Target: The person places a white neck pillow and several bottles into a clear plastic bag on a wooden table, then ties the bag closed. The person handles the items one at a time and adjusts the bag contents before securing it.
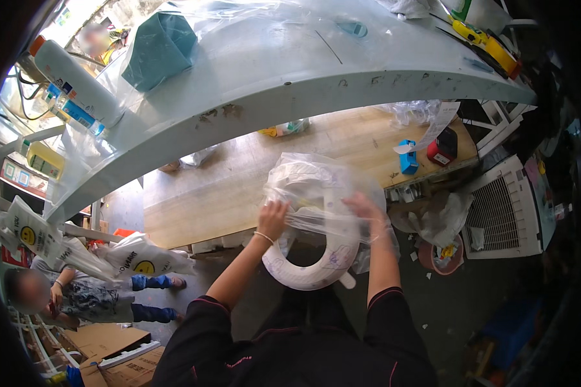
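Note:
A white ring-shaped seat [298, 279] with faint printed figures, apparently a toilet seat, is held in front of my body at the table's near edge. A clear plastic bag [314, 164] covers its far half, while its near curve is bare. My left hand [272, 218] grips the bag's edge at the seat's left side. On the right, my right hand [366, 209] is motion-blurred against the bag; how its fingers close is unclear. A small pale tab [347, 280] sticks out at the seat's lower right.
A raised shelf [271, 101] spans above the wooden table [198, 203]. A blue box [408, 157] and a red-and-black bottle [442, 147] stand at the table's right. A waste bin [440, 261] and a grilled appliance [501, 208] are right. A person [92, 300] stands left beside hanging plastic bags [145, 256].

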A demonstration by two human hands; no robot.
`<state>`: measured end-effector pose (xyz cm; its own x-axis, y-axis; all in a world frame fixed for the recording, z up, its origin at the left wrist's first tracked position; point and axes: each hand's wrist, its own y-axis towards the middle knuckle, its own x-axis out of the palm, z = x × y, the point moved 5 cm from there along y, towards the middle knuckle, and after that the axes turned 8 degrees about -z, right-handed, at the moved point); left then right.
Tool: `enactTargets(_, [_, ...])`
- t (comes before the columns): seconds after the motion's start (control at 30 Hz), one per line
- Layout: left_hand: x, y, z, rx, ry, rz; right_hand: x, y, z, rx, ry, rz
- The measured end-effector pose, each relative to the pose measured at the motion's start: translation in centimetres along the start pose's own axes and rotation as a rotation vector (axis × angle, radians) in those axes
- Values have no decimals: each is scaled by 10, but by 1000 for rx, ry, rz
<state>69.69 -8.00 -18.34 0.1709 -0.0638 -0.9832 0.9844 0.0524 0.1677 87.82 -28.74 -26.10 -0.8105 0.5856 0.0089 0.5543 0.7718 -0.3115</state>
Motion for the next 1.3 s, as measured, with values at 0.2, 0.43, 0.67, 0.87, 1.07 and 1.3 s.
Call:
enactTargets(0.2, [29,-36,-95,-581,-345,114,-65,-25,42,-295,627,440])
enactTargets(0.43, [9,-6,-88,-280,-754,267,-99,-15,84,-178,878,510])
enactTargets(0.67, [-70,62,-8,-45,-602,-210,-66,-49,-24,-117,821,479])
enactTargets(0.87, [-141,78,9,106,-569,-98,-89,-99,-7,-457,278,373])
enactTargets(1.07, [-9,70,46,135,205,45,-44,-99,-54,-90,773,391])
enactTargets(1.3, [-6,29,-63,-509,-388,329,-90,-124,-22,-279,792,667])
